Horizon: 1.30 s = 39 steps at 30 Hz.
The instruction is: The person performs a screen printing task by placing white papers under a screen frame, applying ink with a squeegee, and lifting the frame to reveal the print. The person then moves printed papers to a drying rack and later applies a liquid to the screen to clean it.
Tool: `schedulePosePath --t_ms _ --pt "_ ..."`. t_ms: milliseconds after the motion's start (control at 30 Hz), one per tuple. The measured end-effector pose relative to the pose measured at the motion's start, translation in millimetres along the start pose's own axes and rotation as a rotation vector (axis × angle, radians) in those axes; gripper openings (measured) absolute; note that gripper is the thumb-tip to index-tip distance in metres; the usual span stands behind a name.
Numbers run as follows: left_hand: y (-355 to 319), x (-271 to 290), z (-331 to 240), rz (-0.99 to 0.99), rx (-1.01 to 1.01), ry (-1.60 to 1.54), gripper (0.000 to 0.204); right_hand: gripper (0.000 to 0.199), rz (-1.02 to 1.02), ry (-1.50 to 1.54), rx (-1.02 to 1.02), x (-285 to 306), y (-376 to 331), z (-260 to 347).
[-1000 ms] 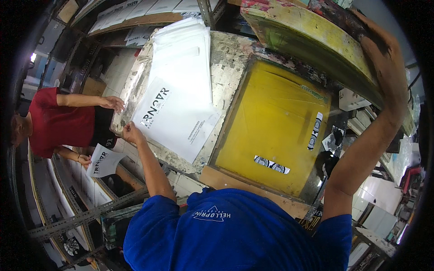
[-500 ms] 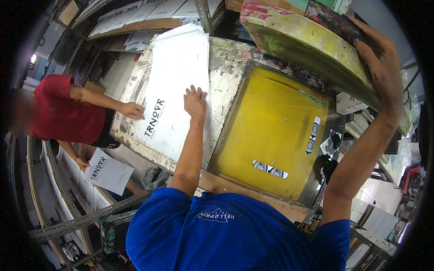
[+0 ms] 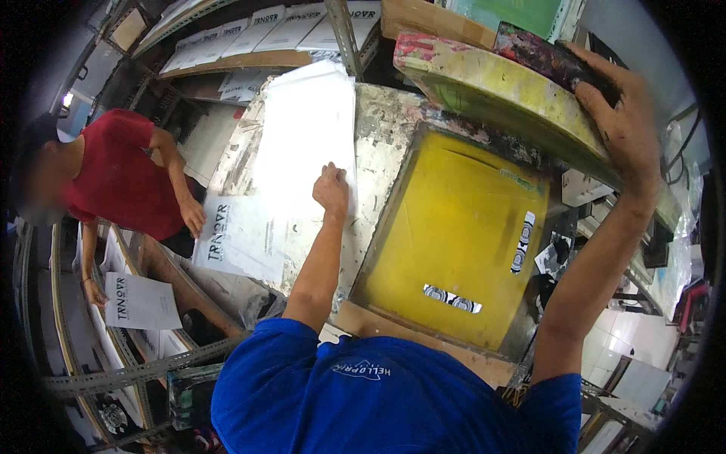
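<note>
Evidently, the two hands are serving different ends of the bench (image 3: pixel 382 121). The left hand (image 3: pixel 330 189) is resting near the right edge of the white sheet stack (image 3: pixel 302 125), its fingers curling inward; whether they are pinching a sheet or only pressing down, I cannot tell. The stack is lying flat toward the bench's left side, between the co-worker (image 3: pixel 125 174) and the yellow panel (image 3: pixel 446 227), so both people are having it within reach. The right hand (image 3: pixel 624 113) is reaching high and wrapping around the end of a paint-stained bar (image 3: pixel 537 57) beside the raised frame (image 3: pixel 503 87). That grip is probably also steadying the frame, which is tilting above the panel's far end and leaving most of the yellow surface exposed. Two patterned strips (image 3: pixel 522 242) are lying on that surface, well apart, one along its right side and one nearer the person; their purpose is not showing.

At the left, one of the co-worker's hands (image 3: pixel 193 217) is touching the edge of a printed sheet (image 3: pixel 242 236), likely for control, while the other (image 3: pixel 94 293) is holding a second printed sheet (image 3: pixel 141 303) by its side, leaving the lettering uncovered.
</note>
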<state>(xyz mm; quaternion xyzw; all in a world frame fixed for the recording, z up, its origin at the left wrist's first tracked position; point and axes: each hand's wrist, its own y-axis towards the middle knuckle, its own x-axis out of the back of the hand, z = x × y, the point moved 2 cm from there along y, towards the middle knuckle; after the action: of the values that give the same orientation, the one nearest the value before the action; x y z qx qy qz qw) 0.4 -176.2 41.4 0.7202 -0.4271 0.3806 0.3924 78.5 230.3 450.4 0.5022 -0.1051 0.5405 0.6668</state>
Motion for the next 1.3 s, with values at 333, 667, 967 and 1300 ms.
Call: schedulePosePath --t_ms 333,667,967,1300 --pt "-27 -4 29 -0.233 -0.158 -0.185 0.022 0.040 -0.032 -0.141 0.004 2 -1 8" --pt "49 107 -44 -0.511 -0.257 -0.191 0.019 0.042 -0.040 -0.099 -0.070 2 2 -3" --pt "-123 114 -120 0.308 -0.416 -0.168 0.036 0.040 0.012 -0.110 -0.076 3 -3 -2" --pt "-170 -9 -119 0.580 -0.905 -0.106 0.074 0.039 -0.042 -0.556 0.374 7 -1 -8"
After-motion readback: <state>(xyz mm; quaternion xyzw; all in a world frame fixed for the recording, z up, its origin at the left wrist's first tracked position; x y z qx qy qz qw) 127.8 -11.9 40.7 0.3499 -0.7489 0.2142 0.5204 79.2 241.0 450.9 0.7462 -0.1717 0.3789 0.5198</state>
